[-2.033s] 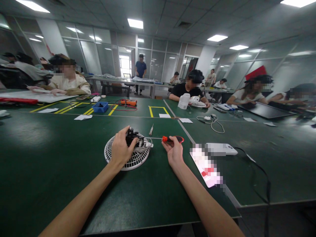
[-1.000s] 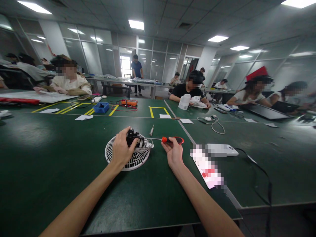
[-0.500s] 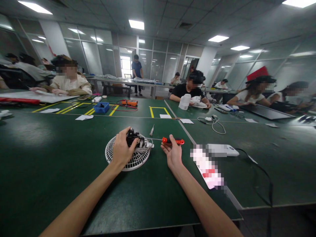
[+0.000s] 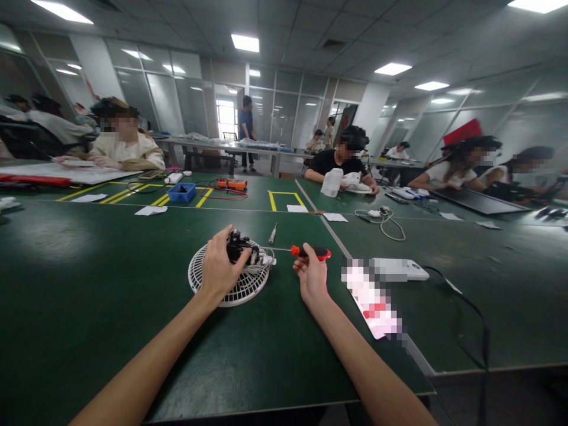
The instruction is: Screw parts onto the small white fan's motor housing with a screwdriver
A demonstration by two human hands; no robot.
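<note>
A round white fan grille [image 4: 237,294] lies on the green table, with a black fan motor [image 4: 238,245] and white wires on top of it. My left hand [image 4: 219,263] is closed round the left side of the motor, thumb toward me. In my right hand [image 4: 313,272] is a screwdriver [image 4: 317,254] with a red and black handle, held level between thumb and fingers. Its shaft points left and reaches the motor's right side; the exact contact of the tip is too small to make out. Behind the grille lies a small, clear-handled tool [image 4: 273,234].
A white device [image 4: 399,270] with a black cable and a blurred pink-white sheet [image 4: 373,302] lie at right. Farther back are a blue bin [image 4: 181,193], an orange multimeter [image 4: 233,184] and a coiled cable [image 4: 386,222]. Co-workers sit across the table.
The fingers of my right hand have shifted and curled slightly on the screwdriver handle. My left hand and the motor stay nearly in place. A standing person in the background has turned.
</note>
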